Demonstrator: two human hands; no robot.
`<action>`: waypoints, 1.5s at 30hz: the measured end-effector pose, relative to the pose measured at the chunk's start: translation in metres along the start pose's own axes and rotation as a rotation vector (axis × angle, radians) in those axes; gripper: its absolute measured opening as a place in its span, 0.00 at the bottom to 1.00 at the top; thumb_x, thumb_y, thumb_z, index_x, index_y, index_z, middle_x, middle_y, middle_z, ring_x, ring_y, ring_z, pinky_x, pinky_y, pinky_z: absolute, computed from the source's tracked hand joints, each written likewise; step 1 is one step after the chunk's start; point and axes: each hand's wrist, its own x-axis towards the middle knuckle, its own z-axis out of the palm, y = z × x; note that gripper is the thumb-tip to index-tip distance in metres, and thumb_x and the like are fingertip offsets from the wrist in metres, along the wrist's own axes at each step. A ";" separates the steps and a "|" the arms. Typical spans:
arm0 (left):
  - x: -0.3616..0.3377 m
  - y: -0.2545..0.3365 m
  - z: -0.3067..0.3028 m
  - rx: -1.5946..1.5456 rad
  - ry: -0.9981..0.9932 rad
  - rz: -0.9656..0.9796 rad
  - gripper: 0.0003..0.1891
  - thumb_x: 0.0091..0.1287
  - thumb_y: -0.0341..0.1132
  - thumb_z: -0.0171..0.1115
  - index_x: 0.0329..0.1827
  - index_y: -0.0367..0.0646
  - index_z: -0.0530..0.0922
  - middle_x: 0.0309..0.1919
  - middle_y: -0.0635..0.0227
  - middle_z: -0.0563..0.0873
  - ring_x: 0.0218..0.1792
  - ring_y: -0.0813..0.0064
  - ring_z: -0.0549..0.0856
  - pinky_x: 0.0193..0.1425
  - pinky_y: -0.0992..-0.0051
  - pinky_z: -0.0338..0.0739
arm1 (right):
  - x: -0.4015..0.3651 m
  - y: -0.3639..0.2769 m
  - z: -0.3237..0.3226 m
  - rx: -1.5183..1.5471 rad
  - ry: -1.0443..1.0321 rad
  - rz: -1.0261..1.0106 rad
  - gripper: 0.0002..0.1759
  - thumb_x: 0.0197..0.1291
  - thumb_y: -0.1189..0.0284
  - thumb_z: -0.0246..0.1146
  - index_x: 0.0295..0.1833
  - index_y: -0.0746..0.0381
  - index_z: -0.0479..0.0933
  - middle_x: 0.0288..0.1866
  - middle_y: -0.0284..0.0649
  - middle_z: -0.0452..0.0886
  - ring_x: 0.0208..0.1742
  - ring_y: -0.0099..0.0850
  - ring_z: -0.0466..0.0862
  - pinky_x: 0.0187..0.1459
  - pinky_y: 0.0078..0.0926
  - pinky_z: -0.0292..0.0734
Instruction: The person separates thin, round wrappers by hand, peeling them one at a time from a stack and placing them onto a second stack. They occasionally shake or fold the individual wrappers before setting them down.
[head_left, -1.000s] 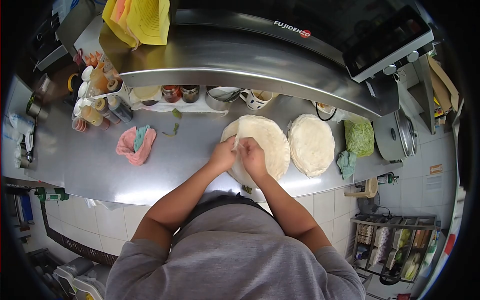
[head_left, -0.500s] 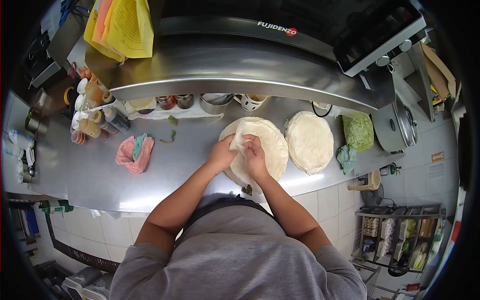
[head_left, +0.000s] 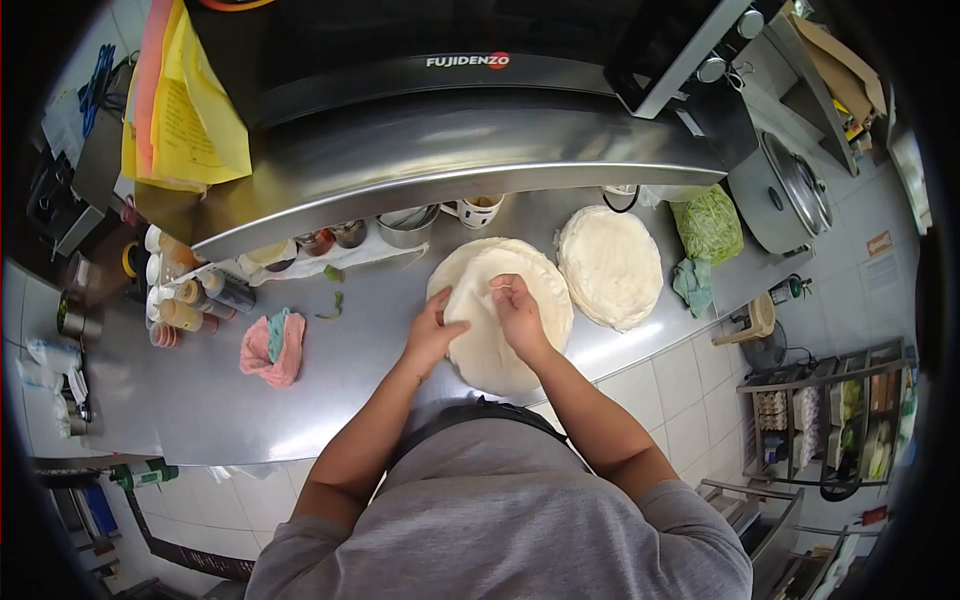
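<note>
A stack of thin, pale round wrapper sheets (head_left: 548,300) lies on the steel counter in front of me. A loose wrapper sheet (head_left: 480,325) drapes over the stack, and its near edge hangs toward my waist. My left hand (head_left: 432,332) rests at the loose sheet's left side, thumb and fingers apart and touching it. Over the sheet's upper right, my right hand (head_left: 518,312) has its fingers curled together in a pinch on the sheet; the fingertips are partly hidden. A second stack of wrapper sheets (head_left: 610,268) sits just to the right.
Bagged shredded greens (head_left: 708,225) and a green cloth (head_left: 692,285) lie at the right, near a large pot (head_left: 775,195). Pink cloth (head_left: 272,350) and sauce bottles (head_left: 185,310) are at the left. Along the back, a mug (head_left: 478,210) stands beneath the steel shelf (head_left: 450,150).
My hands have moved apart, and the sheet bunched between them is now spread over the stack. My left hand has opened. The view has shifted and turned slightly.
</note>
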 end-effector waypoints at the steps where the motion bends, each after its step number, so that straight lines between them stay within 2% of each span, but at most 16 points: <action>1: 0.007 0.004 -0.001 0.008 -0.005 0.002 0.30 0.56 0.22 0.62 0.66 0.37 0.70 0.49 0.57 0.84 0.46 0.69 0.84 0.51 0.74 0.77 | -0.005 -0.011 0.003 0.006 0.006 -0.004 0.11 0.64 0.73 0.60 0.50 0.63 0.72 0.29 0.31 0.74 0.29 0.22 0.73 0.35 0.22 0.70; 6: 0.009 0.011 -0.002 0.247 -0.141 0.083 0.30 0.56 0.23 0.63 0.66 0.39 0.70 0.47 0.56 0.85 0.45 0.70 0.85 0.49 0.75 0.78 | -0.015 -0.040 0.000 -0.542 -0.068 -0.283 0.18 0.58 0.73 0.66 0.53 0.62 0.73 0.35 0.43 0.82 0.33 0.33 0.80 0.39 0.27 0.74; 9: 0.000 -0.013 -0.012 0.561 -0.112 0.111 0.25 0.58 0.20 0.61 0.62 0.33 0.72 0.48 0.60 0.84 0.46 0.71 0.84 0.53 0.73 0.77 | -0.002 -0.027 -0.022 -0.477 0.080 -0.204 0.15 0.55 0.72 0.67 0.48 0.62 0.76 0.41 0.52 0.82 0.40 0.48 0.82 0.43 0.36 0.76; 11: -0.015 -0.023 -0.016 0.617 -0.177 0.063 0.24 0.58 0.21 0.61 0.60 0.33 0.73 0.48 0.61 0.84 0.46 0.70 0.84 0.53 0.73 0.77 | -0.004 -0.035 -0.021 -0.506 0.189 -0.249 0.09 0.57 0.72 0.65 0.42 0.63 0.78 0.37 0.53 0.83 0.38 0.47 0.83 0.42 0.35 0.76; 13: -0.018 -0.015 -0.008 0.663 -0.233 0.020 0.23 0.58 0.21 0.62 0.58 0.33 0.74 0.49 0.62 0.84 0.47 0.70 0.84 0.53 0.72 0.77 | -0.011 -0.034 -0.017 -0.467 0.054 -0.224 0.08 0.59 0.72 0.64 0.42 0.64 0.77 0.35 0.52 0.82 0.38 0.47 0.83 0.42 0.36 0.76; 15: -0.020 -0.003 0.002 0.162 -0.151 -0.073 0.25 0.56 0.25 0.65 0.60 0.35 0.73 0.49 0.61 0.84 0.46 0.70 0.84 0.52 0.69 0.78 | -0.013 -0.029 -0.010 -0.385 -0.026 -0.063 0.07 0.60 0.72 0.63 0.41 0.64 0.76 0.34 0.52 0.82 0.39 0.45 0.83 0.44 0.34 0.76; 18: -0.018 0.029 0.013 0.067 -0.134 -0.059 0.24 0.58 0.24 0.64 0.60 0.35 0.74 0.51 0.62 0.83 0.48 0.70 0.83 0.54 0.71 0.76 | -0.022 -0.039 0.000 -0.101 -0.061 -0.117 0.08 0.60 0.72 0.64 0.41 0.64 0.75 0.37 0.51 0.82 0.40 0.44 0.82 0.45 0.34 0.76; 20: -0.016 0.028 0.013 0.154 -0.144 -0.023 0.24 0.59 0.23 0.63 0.61 0.35 0.73 0.52 0.62 0.83 0.50 0.71 0.82 0.56 0.72 0.75 | -0.029 -0.056 0.002 -0.360 -0.090 -0.287 0.07 0.59 0.74 0.65 0.42 0.62 0.76 0.35 0.41 0.79 0.36 0.30 0.78 0.43 0.26 0.74; 24: -0.022 0.015 0.014 0.212 -0.111 0.117 0.23 0.62 0.22 0.61 0.62 0.34 0.72 0.54 0.62 0.81 0.50 0.74 0.81 0.57 0.74 0.75 | -0.016 -0.053 -0.024 -0.369 -0.095 -0.278 0.14 0.53 0.76 0.68 0.44 0.62 0.75 0.41 0.49 0.80 0.39 0.41 0.80 0.45 0.29 0.75; 27: -0.027 -0.004 0.000 0.119 -0.099 -0.015 0.25 0.61 0.22 0.61 0.63 0.34 0.71 0.54 0.61 0.81 0.51 0.73 0.81 0.57 0.75 0.74 | -0.008 -0.033 -0.036 -0.450 0.151 -0.236 0.16 0.51 0.82 0.66 0.45 0.61 0.74 0.37 0.43 0.79 0.38 0.36 0.79 0.44 0.26 0.75; 30: -0.027 0.004 -0.008 0.193 -0.160 -0.094 0.27 0.60 0.21 0.60 0.66 0.37 0.71 0.55 0.59 0.81 0.54 0.71 0.80 0.60 0.73 0.72 | -0.015 -0.017 -0.030 -0.129 -0.115 -0.161 0.20 0.51 0.88 0.57 0.50 0.60 0.73 0.36 0.30 0.74 0.37 0.21 0.74 0.42 0.19 0.71; 35: -0.025 0.056 0.014 0.325 -0.197 0.084 0.26 0.59 0.20 0.60 0.63 0.38 0.72 0.52 0.60 0.83 0.51 0.72 0.82 0.57 0.73 0.74 | -0.039 -0.068 -0.012 -0.138 -0.309 -0.079 0.29 0.50 0.85 0.59 0.60 0.58 0.68 0.33 0.33 0.72 0.36 0.23 0.75 0.40 0.22 0.71; 38: -0.021 0.045 0.010 0.520 -0.200 0.136 0.25 0.58 0.20 0.60 0.61 0.37 0.74 0.50 0.63 0.84 0.50 0.75 0.82 0.57 0.74 0.74 | -0.042 -0.087 -0.012 -0.486 -0.367 -0.100 0.31 0.50 0.82 0.61 0.62 0.57 0.67 0.35 0.40 0.78 0.36 0.30 0.79 0.41 0.26 0.74; 40: -0.024 0.041 0.010 0.545 -0.181 0.118 0.24 0.58 0.19 0.60 0.60 0.37 0.74 0.50 0.65 0.83 0.50 0.77 0.81 0.57 0.75 0.73 | -0.045 -0.082 -0.012 -0.595 -0.294 -0.374 0.28 0.52 0.79 0.64 0.62 0.57 0.69 0.39 0.46 0.82 0.39 0.37 0.83 0.44 0.30 0.77; 43: -0.030 0.039 0.012 0.552 -0.201 0.109 0.22 0.60 0.20 0.59 0.60 0.36 0.74 0.50 0.65 0.83 0.50 0.77 0.81 0.57 0.75 0.73 | -0.044 -0.070 -0.014 -0.661 -0.245 -0.359 0.20 0.55 0.72 0.65 0.55 0.60 0.75 0.41 0.49 0.84 0.42 0.44 0.84 0.47 0.36 0.77; 45: -0.036 0.043 0.011 0.454 -0.175 0.073 0.20 0.62 0.21 0.58 0.59 0.36 0.74 0.50 0.64 0.83 0.50 0.76 0.81 0.57 0.75 0.74 | -0.030 -0.046 -0.027 -0.465 0.056 -0.479 0.12 0.59 0.70 0.63 0.47 0.62 0.79 0.38 0.48 0.84 0.39 0.40 0.85 0.45 0.34 0.78</action>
